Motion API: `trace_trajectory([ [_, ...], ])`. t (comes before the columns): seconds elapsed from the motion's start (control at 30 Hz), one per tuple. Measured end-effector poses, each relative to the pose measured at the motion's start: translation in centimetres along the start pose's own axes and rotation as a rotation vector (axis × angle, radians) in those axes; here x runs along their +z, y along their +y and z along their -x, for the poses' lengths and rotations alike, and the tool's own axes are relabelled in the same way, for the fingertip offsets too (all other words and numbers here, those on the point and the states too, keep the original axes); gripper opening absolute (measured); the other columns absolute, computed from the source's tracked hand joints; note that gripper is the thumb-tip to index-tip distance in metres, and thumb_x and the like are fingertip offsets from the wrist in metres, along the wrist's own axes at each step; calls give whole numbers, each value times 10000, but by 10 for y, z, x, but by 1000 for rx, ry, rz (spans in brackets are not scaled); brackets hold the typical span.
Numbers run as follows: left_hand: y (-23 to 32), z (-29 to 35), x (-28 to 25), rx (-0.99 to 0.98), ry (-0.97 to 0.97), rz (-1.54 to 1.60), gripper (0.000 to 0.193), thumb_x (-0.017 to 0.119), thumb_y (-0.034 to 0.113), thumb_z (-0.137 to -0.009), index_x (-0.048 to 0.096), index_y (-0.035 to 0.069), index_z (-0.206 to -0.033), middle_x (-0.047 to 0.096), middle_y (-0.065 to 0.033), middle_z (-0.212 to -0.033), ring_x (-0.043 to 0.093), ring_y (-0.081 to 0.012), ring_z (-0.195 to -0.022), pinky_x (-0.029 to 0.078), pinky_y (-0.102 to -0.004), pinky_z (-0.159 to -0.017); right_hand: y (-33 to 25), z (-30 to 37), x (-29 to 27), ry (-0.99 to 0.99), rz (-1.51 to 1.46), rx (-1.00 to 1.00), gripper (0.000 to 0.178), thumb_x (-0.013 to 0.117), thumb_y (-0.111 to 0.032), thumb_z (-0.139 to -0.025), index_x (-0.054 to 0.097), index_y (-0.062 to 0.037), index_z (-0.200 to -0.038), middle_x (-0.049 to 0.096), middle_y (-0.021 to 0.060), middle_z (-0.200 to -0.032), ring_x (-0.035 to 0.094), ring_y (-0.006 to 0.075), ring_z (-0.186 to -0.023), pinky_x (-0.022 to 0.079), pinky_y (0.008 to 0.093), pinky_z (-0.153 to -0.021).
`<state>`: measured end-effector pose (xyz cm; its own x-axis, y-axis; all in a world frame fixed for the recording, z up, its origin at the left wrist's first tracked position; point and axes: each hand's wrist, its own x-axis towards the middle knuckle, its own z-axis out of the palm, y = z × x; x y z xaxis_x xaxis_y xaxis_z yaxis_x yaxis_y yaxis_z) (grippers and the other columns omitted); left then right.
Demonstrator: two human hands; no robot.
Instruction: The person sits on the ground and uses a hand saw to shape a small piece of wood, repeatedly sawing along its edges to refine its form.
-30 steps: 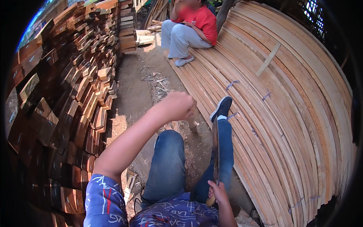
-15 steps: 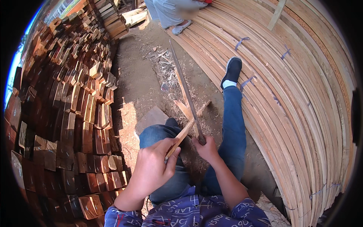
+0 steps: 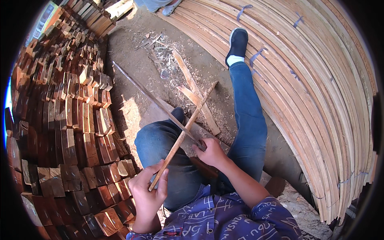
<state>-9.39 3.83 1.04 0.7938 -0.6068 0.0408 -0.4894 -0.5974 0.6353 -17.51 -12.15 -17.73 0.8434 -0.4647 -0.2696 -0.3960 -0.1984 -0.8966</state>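
Observation:
My left hand [image 3: 149, 193], at the lower left, pinches the near end of a thin wooden stick [image 3: 176, 149] between thumb and fingers. The stick slants away to the upper right over my bent knee. In my closed right hand [image 3: 213, 153] is the handle end of a machete [image 3: 154, 99] with a long, narrow, dark blade. Its blade points to the far left and crosses the stick near the stick's middle; whether they touch I cannot tell. Most of the handle is hidden by my fingers.
Flat wood strips [image 3: 202, 108] lie among shavings [image 3: 162, 60] on the dirt ground. Stacked timber [image 3: 76, 140] rises along the left. Long tied planks [image 3: 296, 104] curve along the right, with my outstretched foot [image 3: 239, 42] against them. Another person's shoe [image 3: 171, 8] shows at the far edge.
The machete has swung from pointing straight ahead to pointing far left. My left hand has moved left and nearer, drawing the stick back. The view has shifted, leaving less of the other person visible.

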Motion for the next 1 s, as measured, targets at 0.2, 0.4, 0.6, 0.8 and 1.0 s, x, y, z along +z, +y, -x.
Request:
trace_trajectory([
  [0.2,-16,-4,-8,-58,54,-4,132,746,21,-831,720,-40,-945,728,-170,-801,712,-179,-668,532,-265,-624,85,-35,0,89,-31,326,248,697,-240,-815,669,7,-816,678,209,-760,675,392,-755,514,464,-683],
  [0.4,-17,-2,-5,-31,85,23,137,725,16,-843,713,-51,-962,716,-159,-769,679,-151,-631,510,-257,-598,61,-11,14,78,-32,185,245,708,-220,-822,670,22,-833,658,240,-741,668,397,-737,500,464,-682],
  [0.6,-1,-2,0,-50,45,98,127,703,1,-848,695,-55,-962,718,-187,-826,707,-208,-673,520,-272,-619,3,-2,26,109,-122,-38,249,721,-210,-815,672,32,-844,648,238,-747,647,402,-712,490,443,-652],
  [0.8,-6,10,4,77,10,10,145,749,-27,-794,692,-45,-926,725,-190,-853,741,-304,-768,567,-313,-691,40,-22,9,25,71,82,260,714,-227,-802,659,27,-798,622,240,-723,633,428,-733,485,479,-649],
  [1.0,-18,10,1,-9,38,43,159,754,-24,-796,694,-51,-940,728,-197,-859,746,-275,-787,564,-298,-710,16,-14,11,74,10,35,251,707,-200,-806,658,47,-811,642,263,-760,650,438,-779,500,476,-676],
])
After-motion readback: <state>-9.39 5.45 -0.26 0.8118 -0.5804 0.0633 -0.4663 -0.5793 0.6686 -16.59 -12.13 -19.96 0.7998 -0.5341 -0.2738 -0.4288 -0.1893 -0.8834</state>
